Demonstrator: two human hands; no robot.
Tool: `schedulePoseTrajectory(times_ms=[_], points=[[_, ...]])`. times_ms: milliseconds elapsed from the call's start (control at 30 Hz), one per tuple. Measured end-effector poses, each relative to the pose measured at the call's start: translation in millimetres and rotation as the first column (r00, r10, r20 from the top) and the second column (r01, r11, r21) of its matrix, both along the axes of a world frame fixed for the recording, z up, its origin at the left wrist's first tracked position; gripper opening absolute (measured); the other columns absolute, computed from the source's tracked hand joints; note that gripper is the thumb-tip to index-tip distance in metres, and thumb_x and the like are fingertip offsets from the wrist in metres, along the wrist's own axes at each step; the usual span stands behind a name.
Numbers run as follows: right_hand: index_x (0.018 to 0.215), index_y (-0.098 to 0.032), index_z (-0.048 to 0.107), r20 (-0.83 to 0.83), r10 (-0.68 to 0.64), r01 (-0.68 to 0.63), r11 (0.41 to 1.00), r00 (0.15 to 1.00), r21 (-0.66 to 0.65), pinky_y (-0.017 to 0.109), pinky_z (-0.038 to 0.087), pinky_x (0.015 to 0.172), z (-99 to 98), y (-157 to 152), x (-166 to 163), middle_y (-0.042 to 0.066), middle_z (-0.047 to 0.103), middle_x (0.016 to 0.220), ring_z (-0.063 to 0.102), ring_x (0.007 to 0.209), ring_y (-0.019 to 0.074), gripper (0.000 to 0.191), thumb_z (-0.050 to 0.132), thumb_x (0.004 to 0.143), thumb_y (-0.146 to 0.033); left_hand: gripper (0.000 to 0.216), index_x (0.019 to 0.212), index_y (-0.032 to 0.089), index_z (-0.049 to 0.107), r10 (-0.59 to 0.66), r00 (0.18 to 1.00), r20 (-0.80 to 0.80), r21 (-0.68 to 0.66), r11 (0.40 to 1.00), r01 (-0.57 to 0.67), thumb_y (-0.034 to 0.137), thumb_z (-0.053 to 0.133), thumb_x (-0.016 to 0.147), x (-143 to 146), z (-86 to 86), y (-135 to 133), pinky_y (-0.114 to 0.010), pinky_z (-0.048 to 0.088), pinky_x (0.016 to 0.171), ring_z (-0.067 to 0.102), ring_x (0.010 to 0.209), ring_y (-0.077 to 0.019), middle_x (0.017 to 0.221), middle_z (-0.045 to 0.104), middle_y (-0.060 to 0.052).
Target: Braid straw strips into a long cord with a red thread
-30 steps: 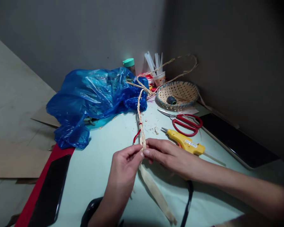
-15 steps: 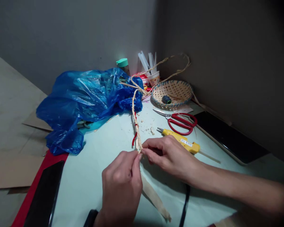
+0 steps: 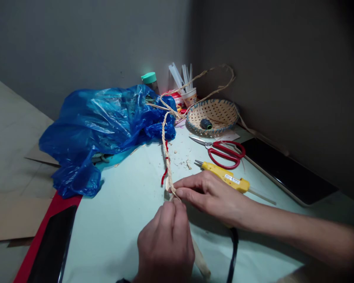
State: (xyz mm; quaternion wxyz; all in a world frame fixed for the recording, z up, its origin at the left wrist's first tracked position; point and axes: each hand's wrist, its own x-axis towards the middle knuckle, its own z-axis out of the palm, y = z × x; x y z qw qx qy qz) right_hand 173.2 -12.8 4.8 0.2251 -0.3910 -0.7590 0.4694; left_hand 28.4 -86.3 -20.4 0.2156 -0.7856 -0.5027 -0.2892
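Observation:
A pale braided fibre cord [image 3: 166, 151] runs from the back of the table to my hands, its far part looping up in front of the wall. My right hand [image 3: 208, 193] pinches the braid's near end between thumb and forefinger. Just below, my left hand [image 3: 166, 236] is closed on the loose strands, its fingertips mostly hidden. A flat pale strip [image 3: 201, 261] trails from under my left hand onto the table. Beside the braid lies a short red string [image 3: 164, 175].
Past my right hand lie a yellow glue gun [image 3: 221, 173], red-handled scissors [image 3: 224, 151] and a black tablet [image 3: 289, 169]. Behind them sits a woven basket [image 3: 191, 122] holding a dark thread spool [image 3: 206, 124]. A blue plastic bag [image 3: 106, 118] covers the back left. A cup [image 3: 189, 96] holds white sticks.
My left hand has turned over and shifted right and toward me, now below the right hand. The right hand keeps its pinch on the braid, nearly in place.

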Motion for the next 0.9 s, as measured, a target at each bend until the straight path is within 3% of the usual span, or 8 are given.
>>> schedulePoseTrajectory(times_ms=[67,200,267,367,500,667,800,900], points=[[0.066,-0.016,0.055,-0.019,0.004,-0.005,0.999,1.000,-0.036,0.023,0.028,0.051,-1.7,1,0,-0.005,0.045,0.060,0.037,0.056,0.0082,0.024,0.046,0.088,-0.025,0.019,0.099,0.010,0.063,-0.006,1.000,0.017,-0.010,1.000,0.006,0.011,0.061,0.080,1,-0.6,-1,-0.028,0.041,0.062,0.062,0.069,-0.0170,0.080,0.068,-0.008],[0.075,-0.016,0.062,-0.055,-0.011,0.006,0.996,0.998,-0.086,0.022,0.033,0.054,-1.7,-1,-1,-0.003,0.057,0.066,0.047,0.061,0.0091,0.023,0.047,0.089,-0.026,0.014,0.081,0.017,0.066,-0.014,0.892,0.451,-0.277,0.948,0.155,0.015,0.053,0.086,-5,16.3,7,-0.025,0.042,0.060,0.058,0.063,-0.0128,0.069,0.063,-0.002],[0.077,-0.016,0.064,-0.084,-0.015,0.007,0.995,0.996,-0.103,0.022,0.036,0.060,1.2,-2,-1,-0.002,0.063,0.071,0.054,0.067,0.0107,0.026,0.045,0.091,-0.026,0.017,0.077,0.018,0.064,0.116,0.792,0.599,-0.424,0.885,0.191,0.019,0.050,0.088,-10,26.0,14,-0.023,0.044,0.064,0.059,0.067,-0.0123,0.072,0.064,-0.002],[0.081,-0.015,0.065,-0.110,-0.026,0.011,0.992,0.994,-0.128,0.023,0.040,0.064,6.7,-4,-1,0.001,0.068,0.078,0.060,0.073,0.0136,0.026,0.045,0.092,-0.027,0.010,0.084,0.019,0.056,0.352,0.577,0.737,-0.621,0.690,0.372,0.028,0.054,0.087,-15,32.4,23,-0.023,0.045,0.066,0.060,0.071,-0.0129,0.075,0.064,-0.001],[0.091,-0.014,0.063,-0.147,-0.044,0.017,0.983,0.988,-0.182,0.025,0.044,0.067,10.1,-6,-2,0.005,0.070,0.082,0.064,0.077,0.0165,0.022,0.046,0.092,-0.028,0.016,0.088,0.019,0.046,0.468,0.302,0.831,-0.536,0.528,0.659,0.027,0.059,0.083,-17,28.5,29,-0.023,0.046,0.068,0.059,0.072,-0.0121,0.074,0.061,0.001],[0.086,-0.013,0.063,-0.189,0.043,-0.073,0.985,0.981,-0.157,0.024,0.046,0.070,11.4,-5,-2,0.004,0.070,0.077,0.065,0.075,0.0144,0.022,0.043,0.093,-0.022,0.018,0.087,0.020,0.041,0.479,0.267,0.836,-0.488,0.429,0.760,0.023,0.058,0.083,-21,23.3,32,-0.025,0.044,0.060,0.057,0.061,-0.0126,0.066,0.058,0.003],[0.081,-0.015,0.061,-0.195,0.013,-0.048,0.983,0.981,-0.175,0.021,0.042,0.064,13.4,-4,0,0.001,0.066,0.074,0.059,0.068,0.0113,0.019,0.046,0.091,-0.022,0.017,0.088,0.019,0.044,0.497,0.252,0.831,-0.501,0.469,0.727,0.022,0.060,0.083,-24,24.1,33,-0.023,0.044,0.065,0.057,0.069,-0.0115,0.075,0.060,0.000],[0.082,-0.016,0.059,-0.267,-0.041,-0.054,0.940,0.963,-0.336,0.019,0.035,0.053,12.8,-3,1,-0.001,0.061,0.070,0.046,0.055,0.0070,0.017,0.049,0.091,-0.027,0.021,0.095,0.019,0.046,0.577,0.124,0.807,-0.449,0.464,0.763,0.019,0.062,0.081,-23,26.5,33,-0.023,0.045,0.071,0.058,0.077,-0.0116,0.085,0.062,-0.002]])
